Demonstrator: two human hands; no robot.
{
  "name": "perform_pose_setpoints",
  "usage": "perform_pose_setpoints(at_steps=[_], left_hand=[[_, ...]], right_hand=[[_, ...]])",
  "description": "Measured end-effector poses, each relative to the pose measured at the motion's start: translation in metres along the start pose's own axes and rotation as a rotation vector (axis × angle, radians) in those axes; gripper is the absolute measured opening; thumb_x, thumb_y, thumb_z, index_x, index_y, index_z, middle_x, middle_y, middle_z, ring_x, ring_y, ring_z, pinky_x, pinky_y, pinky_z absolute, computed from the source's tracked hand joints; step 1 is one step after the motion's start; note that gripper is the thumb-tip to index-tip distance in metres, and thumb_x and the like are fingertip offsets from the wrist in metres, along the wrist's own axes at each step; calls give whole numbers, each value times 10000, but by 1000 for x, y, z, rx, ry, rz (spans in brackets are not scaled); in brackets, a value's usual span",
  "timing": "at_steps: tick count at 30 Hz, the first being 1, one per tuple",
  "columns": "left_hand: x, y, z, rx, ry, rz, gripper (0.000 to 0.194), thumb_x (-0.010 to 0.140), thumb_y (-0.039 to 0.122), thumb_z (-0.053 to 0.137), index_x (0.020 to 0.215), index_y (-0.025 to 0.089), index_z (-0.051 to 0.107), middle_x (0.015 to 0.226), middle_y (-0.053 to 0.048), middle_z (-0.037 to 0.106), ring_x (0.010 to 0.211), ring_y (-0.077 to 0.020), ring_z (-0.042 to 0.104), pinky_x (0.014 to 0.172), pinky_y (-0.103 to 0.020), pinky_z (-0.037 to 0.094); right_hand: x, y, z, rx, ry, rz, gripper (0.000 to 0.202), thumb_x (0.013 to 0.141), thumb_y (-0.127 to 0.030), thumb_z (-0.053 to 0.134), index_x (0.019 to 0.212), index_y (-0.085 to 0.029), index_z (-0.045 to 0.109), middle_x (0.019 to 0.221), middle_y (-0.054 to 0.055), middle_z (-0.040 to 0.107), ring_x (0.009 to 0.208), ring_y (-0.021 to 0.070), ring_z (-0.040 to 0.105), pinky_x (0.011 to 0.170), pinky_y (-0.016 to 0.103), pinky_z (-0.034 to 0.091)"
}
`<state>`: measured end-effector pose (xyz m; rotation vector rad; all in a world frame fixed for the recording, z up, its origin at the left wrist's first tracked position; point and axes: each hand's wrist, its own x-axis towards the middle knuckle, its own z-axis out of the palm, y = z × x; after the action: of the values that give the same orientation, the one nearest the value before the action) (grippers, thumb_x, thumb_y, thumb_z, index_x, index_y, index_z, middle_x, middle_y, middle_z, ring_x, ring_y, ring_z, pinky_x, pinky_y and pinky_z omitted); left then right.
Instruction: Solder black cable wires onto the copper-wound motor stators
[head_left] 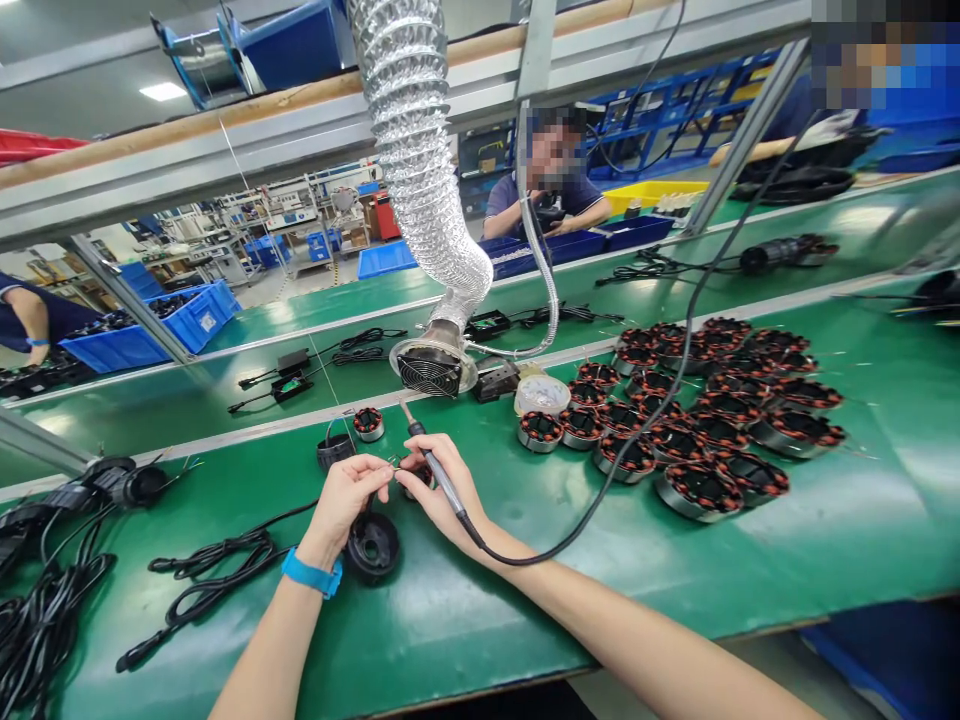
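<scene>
My right hand (446,490) is closed with a soldering iron (444,482) lying across it, tip pointing up and away, cord trailing right. Its thumb and finger meet my left hand (349,500), which pinches the end of a thin wire (395,462). Partly hidden behind my right fingers is a small wound motor stator. Just below my left hand, a round black motor end cap (373,550) with a central hole rests on the green bench, attached to a black cable (255,545). Beyond the hands are a black housing (334,452) and another stator (368,424).
Many stators (701,490) crowd the bench at right, near a roll of clear tape (541,395). A fume fan (431,370) hangs from a silver duct (420,150). Coiled cables (45,620) lie at left. Across the bench sits a person (551,190).
</scene>
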<state>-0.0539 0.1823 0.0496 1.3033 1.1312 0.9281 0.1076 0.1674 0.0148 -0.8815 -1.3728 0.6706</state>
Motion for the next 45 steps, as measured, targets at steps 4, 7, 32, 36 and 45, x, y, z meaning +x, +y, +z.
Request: perform_pose_setpoints(at_steps=[4, 7, 32, 36, 45], left_hand=[[-2, 1, 4, 67, -42, 44, 295, 719, 397, 765, 760, 120, 673, 511, 12, 588, 478, -79, 455, 507, -210, 292], [-4, 1, 6, 106, -116, 55, 272, 747, 383, 738, 756, 121, 665, 532, 9, 589, 511, -92, 483, 549, -221, 336], [4, -1, 0, -51, 13, -94, 354, 690, 438, 768, 785, 121, 641, 476, 70, 474, 322, -10, 287, 359, -169, 178], [9, -2, -1, -63, 93, -112, 380, 641, 437, 787, 785, 113, 649, 467, 65, 488, 313, -11, 284, 353, -170, 182], [12, -6, -3, -24, 86, -137, 360, 628, 423, 777, 758, 116, 642, 475, 54, 510, 310, -12, 300, 352, -170, 189]], right_hand=[[3, -10, -2, -48, -65, -148, 326, 830, -170, 701, 1119, -268, 585, 1064, 47, 514, 891, 158, 634, 838, 321, 557], [4, -11, -2, -28, -136, -199, 326, 880, -105, 597, 1155, -280, 574, 1075, 40, 498, 835, 120, 634, 805, 283, 561], [12, 2, -12, -112, -86, -130, 217, 941, -209, 537, 1135, -248, 625, 965, 38, 588, 811, 141, 636, 766, 260, 540], [18, -3, -20, -91, -11, -58, 185, 960, -296, 514, 1035, -219, 664, 896, 32, 678, 791, 158, 654, 758, 275, 536], [15, -6, -23, -44, -67, -80, 206, 898, -213, 502, 783, -193, 671, 779, 27, 726, 716, 162, 678, 678, 266, 531]])
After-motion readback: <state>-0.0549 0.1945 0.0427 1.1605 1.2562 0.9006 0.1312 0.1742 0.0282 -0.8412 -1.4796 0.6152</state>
